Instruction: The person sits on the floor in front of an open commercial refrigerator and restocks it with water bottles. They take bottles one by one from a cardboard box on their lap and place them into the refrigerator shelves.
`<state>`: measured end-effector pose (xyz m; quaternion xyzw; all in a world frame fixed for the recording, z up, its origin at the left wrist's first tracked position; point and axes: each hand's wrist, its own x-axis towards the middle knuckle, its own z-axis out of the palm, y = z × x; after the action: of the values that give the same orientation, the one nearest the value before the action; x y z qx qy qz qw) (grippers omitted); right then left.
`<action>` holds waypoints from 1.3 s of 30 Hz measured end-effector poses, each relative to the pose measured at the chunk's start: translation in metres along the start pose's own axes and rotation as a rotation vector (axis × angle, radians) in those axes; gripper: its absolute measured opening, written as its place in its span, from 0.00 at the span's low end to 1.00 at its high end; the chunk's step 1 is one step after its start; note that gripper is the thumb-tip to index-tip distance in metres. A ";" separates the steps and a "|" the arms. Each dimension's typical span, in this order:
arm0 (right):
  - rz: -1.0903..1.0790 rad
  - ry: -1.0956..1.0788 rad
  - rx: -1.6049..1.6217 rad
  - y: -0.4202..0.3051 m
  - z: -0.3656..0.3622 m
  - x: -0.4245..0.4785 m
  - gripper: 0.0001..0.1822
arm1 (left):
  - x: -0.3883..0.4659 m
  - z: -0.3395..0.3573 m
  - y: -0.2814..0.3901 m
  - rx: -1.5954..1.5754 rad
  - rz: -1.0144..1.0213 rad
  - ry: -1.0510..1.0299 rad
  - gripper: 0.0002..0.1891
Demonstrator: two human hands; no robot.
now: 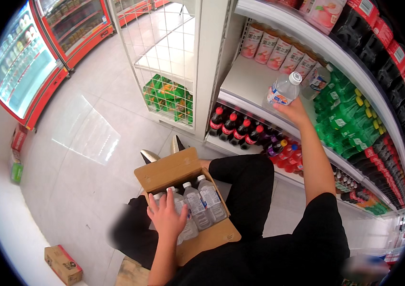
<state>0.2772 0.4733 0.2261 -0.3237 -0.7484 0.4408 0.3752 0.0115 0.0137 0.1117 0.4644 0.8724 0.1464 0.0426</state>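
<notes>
My right hand (293, 110) grips a clear plastic bottle (284, 89) with a white cap, held upright over the middle shelf (247, 77). Just right of it stands another clear bottle (316, 83), with pink-labelled drink bottles (275, 48) behind and green soda bottles (345, 114) beside it. Over an open cardboard box (172, 168) on my lap, my left hand (168, 216) spreads its fingers on or just above the bottles at the box's left side. Several clear bottles (202, 202) with white caps lie in a row inside; the hand partly hides the leftmost ones.
Cola bottles (236, 128) line the bottom shelf beside my knee. A white wire rack (165, 71) adjoins the shelf unit, with green packages (168, 94) low inside. Red-framed display fridges (27, 60) stand at the far left. A closed carton (63, 264) sits at lower left.
</notes>
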 end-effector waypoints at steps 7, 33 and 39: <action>-0.216 0.360 -0.505 0.004 0.031 -0.023 0.31 | 0.001 -0.001 0.002 -0.024 -0.002 0.021 0.41; 0.777 -0.370 0.590 -0.027 0.238 -0.249 0.43 | 0.000 0.000 -0.003 -0.009 0.001 0.029 0.41; 0.295 -0.267 -0.226 -0.023 0.274 -0.270 0.47 | 0.001 -0.002 -0.003 -0.007 -0.008 0.021 0.41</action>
<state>0.1787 0.1295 0.0816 -0.4086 -0.7806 0.4432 0.1655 0.0082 0.0121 0.1131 0.4592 0.8741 0.1542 0.0356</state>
